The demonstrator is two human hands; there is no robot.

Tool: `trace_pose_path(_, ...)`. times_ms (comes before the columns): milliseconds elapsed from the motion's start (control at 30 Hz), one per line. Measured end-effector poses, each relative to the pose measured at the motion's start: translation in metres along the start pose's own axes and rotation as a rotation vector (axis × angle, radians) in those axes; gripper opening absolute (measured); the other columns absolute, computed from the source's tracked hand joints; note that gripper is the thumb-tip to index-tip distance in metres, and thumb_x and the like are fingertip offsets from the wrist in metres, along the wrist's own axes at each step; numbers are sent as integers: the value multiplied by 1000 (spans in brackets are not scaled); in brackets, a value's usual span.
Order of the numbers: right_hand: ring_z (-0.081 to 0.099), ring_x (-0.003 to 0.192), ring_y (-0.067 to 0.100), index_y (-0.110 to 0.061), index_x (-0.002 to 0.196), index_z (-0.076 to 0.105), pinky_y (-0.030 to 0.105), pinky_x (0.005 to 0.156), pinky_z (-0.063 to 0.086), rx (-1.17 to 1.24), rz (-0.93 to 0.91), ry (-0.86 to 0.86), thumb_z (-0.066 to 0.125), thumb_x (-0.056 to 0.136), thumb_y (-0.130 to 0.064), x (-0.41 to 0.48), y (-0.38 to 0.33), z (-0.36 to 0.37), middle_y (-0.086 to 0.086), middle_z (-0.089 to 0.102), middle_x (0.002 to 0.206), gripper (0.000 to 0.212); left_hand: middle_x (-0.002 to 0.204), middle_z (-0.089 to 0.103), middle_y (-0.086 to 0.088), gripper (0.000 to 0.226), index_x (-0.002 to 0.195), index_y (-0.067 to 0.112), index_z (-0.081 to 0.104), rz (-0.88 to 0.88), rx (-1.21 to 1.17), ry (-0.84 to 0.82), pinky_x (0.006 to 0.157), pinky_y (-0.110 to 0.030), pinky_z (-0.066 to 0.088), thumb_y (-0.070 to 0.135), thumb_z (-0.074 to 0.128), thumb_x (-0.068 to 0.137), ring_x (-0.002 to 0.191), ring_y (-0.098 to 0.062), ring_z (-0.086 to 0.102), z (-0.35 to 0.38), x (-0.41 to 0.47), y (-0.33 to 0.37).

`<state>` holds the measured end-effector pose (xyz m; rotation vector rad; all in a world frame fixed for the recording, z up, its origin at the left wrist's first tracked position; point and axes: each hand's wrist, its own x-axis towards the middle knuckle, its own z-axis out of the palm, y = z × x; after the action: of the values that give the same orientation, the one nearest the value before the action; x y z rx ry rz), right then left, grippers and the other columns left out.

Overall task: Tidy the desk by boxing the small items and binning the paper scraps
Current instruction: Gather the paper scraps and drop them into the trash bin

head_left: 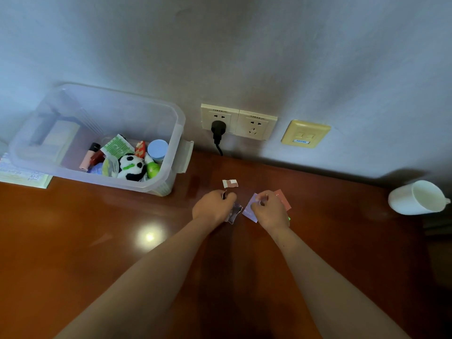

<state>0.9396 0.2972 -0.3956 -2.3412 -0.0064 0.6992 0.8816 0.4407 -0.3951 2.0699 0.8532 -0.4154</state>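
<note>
On the brown desk [97, 241], my left hand [211, 206] grips a crumpled dark paper scrap [234, 212] that sticks out below its fingers. My right hand [269, 209] pinches a lilac paper scrap [250, 210] at its top edge. A reddish scrap [285, 200] lies partly under my right hand. A small white and pink scrap [230, 183] lies alone just beyond both hands. The clear plastic box [179, 133] stands at the back left. It holds a panda toy [132, 167], a blue-lidded jar [157, 149] and several other small items.
A white mug [415, 198] lies on its side at the right edge of the desk. Wall sockets [238, 121] with a black plug [217, 130] sit above the desk's back edge. A booklet [24, 176] lies under the box's left end.
</note>
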Motion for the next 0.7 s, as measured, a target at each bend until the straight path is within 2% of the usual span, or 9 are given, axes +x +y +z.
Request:
trace_pose_path(100,60,107,22,-21,128,49,33,78,50,-207,-28,-24,70,85,-23,3,6,-5,2,60,125,47,75,62,3,28,72,22,54,79,119,32,63,-28,38,47,49,86,75,-19,59,5,-3,1)
trace_pose_path(167,59,109,25,-21,134,42,31,76,47,-248,-46,-79,80,76,-29,5,9,-6,3,56,129,70,82,61,6,22,86,25,55,159,236,87,64,-27,35,47,53,87,80,-18,59,6,-3,-1)
trace_pose_path(233,58,108,26,-20,134,38,31,74,48,-273,-60,-108,86,70,-32,6,10,-5,5,54,130,81,95,65,5,29,105,26,56,249,337,122,67,-26,35,49,55,88,90,-19,62,8,-3,-5)
trace_pose_path(333,58,104,25,-20,126,41,31,71,47,-336,-45,-86,88,67,-33,7,8,-4,6,51,126,76,107,66,4,42,119,27,51,324,420,147,68,-26,37,54,57,87,98,-19,63,11,-1,-11)
trace_pose_path(500,55,99,20,-21,121,44,29,68,48,-463,-40,-17,89,62,-39,6,1,-6,2,41,122,77,114,60,5,45,115,30,49,318,431,87,71,-29,40,51,68,80,101,-19,62,13,2,-17)
trace_pose_path(633,60,85,20,-23,107,45,29,60,45,-293,-30,-73,85,70,-27,5,4,-3,1,57,102,55,113,54,4,41,107,26,53,255,409,62,76,-30,45,48,73,77,98,-19,60,13,4,-15)
trace_pose_path(700,57,86,21,-22,102,47,26,59,44,-198,-27,-97,80,76,-17,4,6,-2,3,57,99,43,113,52,3,43,108,23,53,226,422,60,74,-32,46,48,73,78,95,-20,61,12,3,-14)
